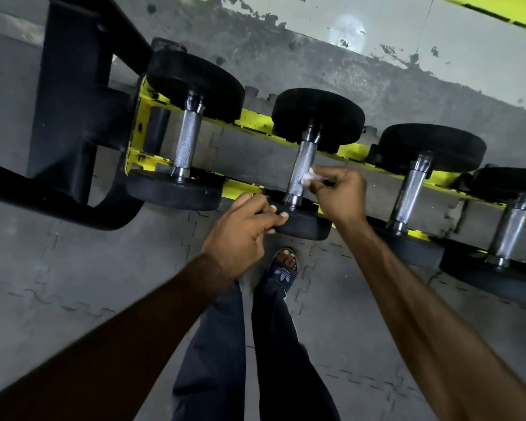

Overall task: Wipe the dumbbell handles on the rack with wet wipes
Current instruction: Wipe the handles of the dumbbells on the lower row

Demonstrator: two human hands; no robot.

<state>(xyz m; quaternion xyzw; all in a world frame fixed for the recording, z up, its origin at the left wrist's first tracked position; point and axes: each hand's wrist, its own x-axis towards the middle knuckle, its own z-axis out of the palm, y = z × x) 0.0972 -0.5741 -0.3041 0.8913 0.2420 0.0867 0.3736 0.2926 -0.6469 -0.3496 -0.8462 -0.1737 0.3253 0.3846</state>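
Several black dumbbells with knurled chrome handles lie across a yellow rack. My right hand pinches a small white wet wipe against the right side of the second dumbbell's handle. My left hand grips the near black end plate of that same dumbbell. The first dumbbell's handle is to the left, and a third handle and a fourth handle are to the right, all untouched.
A black steel rack frame stands at the left. Grey interlocking floor mats lie below, with my legs and a sandalled foot just in front of the rack. A stained wall runs behind the rack.
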